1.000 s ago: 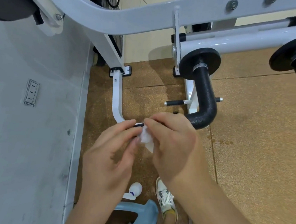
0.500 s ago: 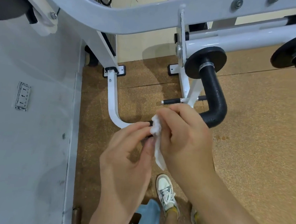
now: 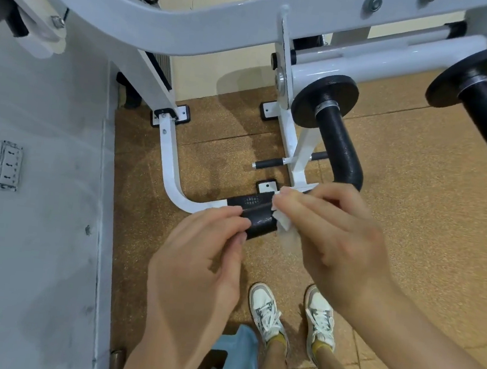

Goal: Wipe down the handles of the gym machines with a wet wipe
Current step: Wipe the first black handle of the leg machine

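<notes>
Right now the right hand pinches a crumpled white wet wipe against the right end of the short black rubber grip on the low white steel tube, likely so the cloth can wrap the sleeve and rub along it. The left hand curls its fingers at the grip's left end, probably to steady it; whether they actually clasp it I cannot tell. Underfoot is speckled tan rubber flooring. A grey wall with 1 socket stands to the left, and 2 thick black padded handles sit higher on the frame.
</notes>
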